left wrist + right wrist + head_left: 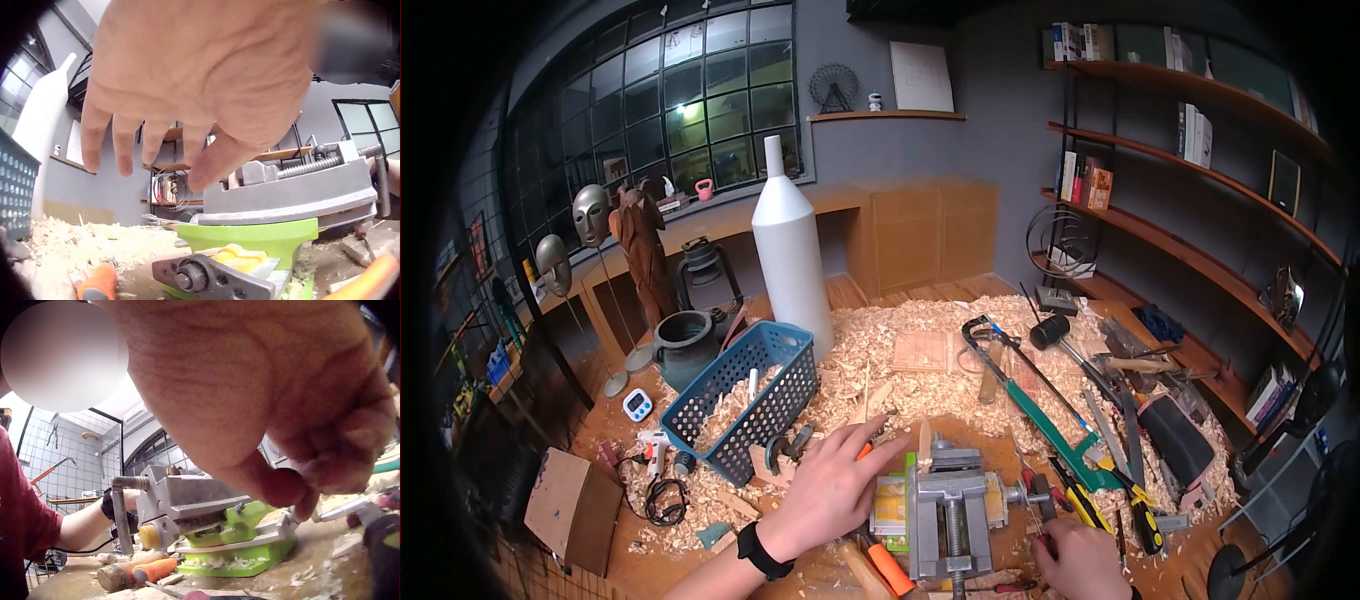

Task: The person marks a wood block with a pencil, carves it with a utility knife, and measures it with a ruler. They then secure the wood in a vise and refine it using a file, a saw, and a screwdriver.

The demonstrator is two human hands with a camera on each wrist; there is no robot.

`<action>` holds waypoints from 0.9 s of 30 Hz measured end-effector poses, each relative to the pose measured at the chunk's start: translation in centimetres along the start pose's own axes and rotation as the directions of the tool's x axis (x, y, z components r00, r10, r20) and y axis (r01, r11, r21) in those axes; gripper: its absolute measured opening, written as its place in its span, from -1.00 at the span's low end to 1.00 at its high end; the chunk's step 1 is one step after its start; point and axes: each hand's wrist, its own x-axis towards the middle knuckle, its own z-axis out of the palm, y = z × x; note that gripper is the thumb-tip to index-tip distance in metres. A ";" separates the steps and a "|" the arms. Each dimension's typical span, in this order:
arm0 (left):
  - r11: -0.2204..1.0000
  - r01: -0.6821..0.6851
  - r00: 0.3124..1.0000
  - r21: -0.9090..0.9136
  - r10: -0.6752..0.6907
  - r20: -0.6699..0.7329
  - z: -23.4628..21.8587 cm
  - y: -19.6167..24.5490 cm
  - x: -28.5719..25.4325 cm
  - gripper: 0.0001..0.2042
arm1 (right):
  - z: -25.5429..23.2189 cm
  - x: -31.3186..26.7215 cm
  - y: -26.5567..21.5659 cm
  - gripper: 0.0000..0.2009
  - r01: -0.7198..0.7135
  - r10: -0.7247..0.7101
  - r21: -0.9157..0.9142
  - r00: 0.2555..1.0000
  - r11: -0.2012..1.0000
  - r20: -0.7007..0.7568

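Note:
A grey metal bench vise (pixel 950 500) on a lime-green base (pixel 250 234) stands between the hands. A pointed piece of wood (pixel 925 437) sticks up at its far end. My left hand (pixel 830 490) hovers on the vise's left side, fingers spread and nothing in them. Below that palm is a dark metal lever (pixel 212 278) on the base. Low on the vise's right side, my right hand (pixel 1085 560) has curled fingers, thumb against forefinger, beside a metal bar (pixel 1040 492). I cannot tell whether the fingertips pinch anything.
Wood shavings (pixel 860 350) cover much of the table. A blue perforated basket (pixel 750 400) stands left, before a tall white bottle (pixel 788 240). Right of the vise lie a green-framed hacksaw (pixel 1040 415) and a mallet (pixel 1050 332). An orange handle (pixel 890 570) lies near the vise's front.

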 end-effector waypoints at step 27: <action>0.989 0.114 0.982 -0.096 -0.097 0.162 -1.8 -0.2 -2.4 -0.69 | 1.3 0.4 13.7 -0.83 -0.022 -0.076 -0.167 0.827 0.986 -0.557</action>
